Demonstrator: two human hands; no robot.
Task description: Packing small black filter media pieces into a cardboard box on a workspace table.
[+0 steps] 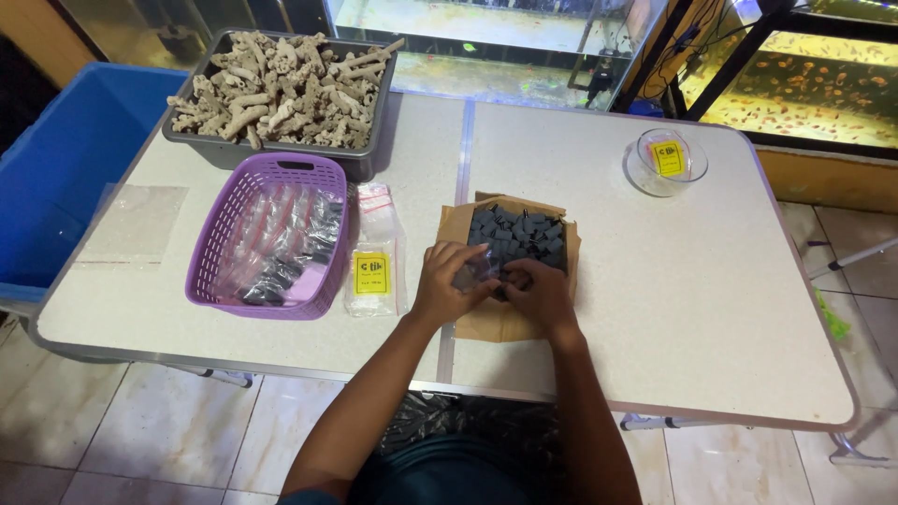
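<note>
Hands, left [447,281] and right [541,292], fingers pinching a clear bag [477,272]; its axis unclear.

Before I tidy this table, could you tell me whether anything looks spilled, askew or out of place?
Nothing looks spilled or damaged. The coral pieces are heaped above the grey tub's rim, a few poking over the edge. Both hands work at the open box of dark blocks.

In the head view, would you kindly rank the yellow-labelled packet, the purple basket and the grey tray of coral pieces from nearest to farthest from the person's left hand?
From the left hand:
1. Yellow-labelled packet, just to its left on the table.
2. Purple basket, further left.
3. Grey tray of coral pieces, at the table's far left corner.
</note>
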